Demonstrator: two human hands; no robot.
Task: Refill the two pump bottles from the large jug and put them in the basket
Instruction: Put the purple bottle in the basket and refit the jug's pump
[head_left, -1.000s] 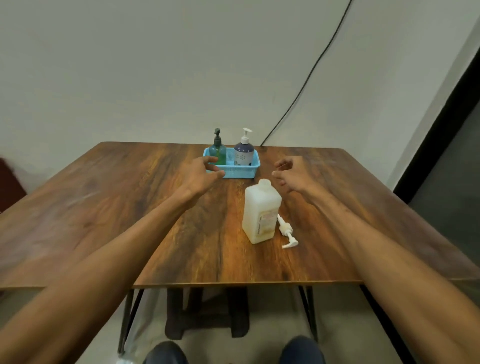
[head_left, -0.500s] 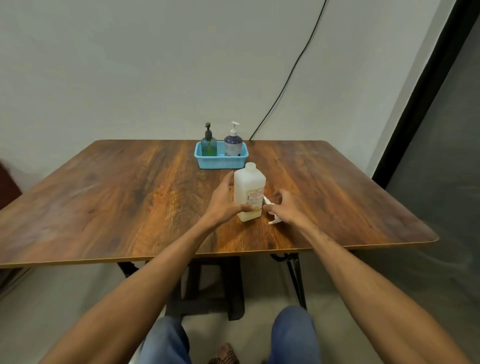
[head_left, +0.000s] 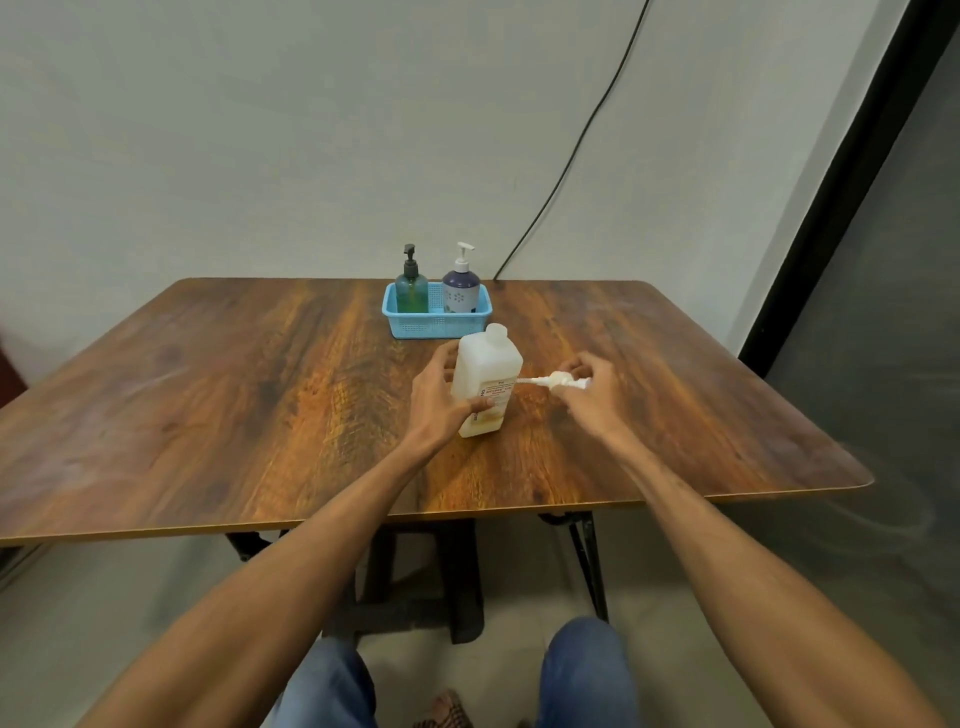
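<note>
White, squarish large jug (head_left: 485, 382) stands uncapped at frame centre, left hand (head_left: 441, 397) gripping it; right hand (head_left: 589, 387) pinches its white pump head (head_left: 563, 382).

worktop (head_left: 260, 405): brown wood-grain, dark legs
far edge: blue basket (head_left: 436, 325)
centre: white jug (head_left: 485, 384) upright, cap off

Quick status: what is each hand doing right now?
Left hand: closed around the large jug, which stands upright on the table.
Right hand: closed on the white pump head, lifted beside the jug.
</note>
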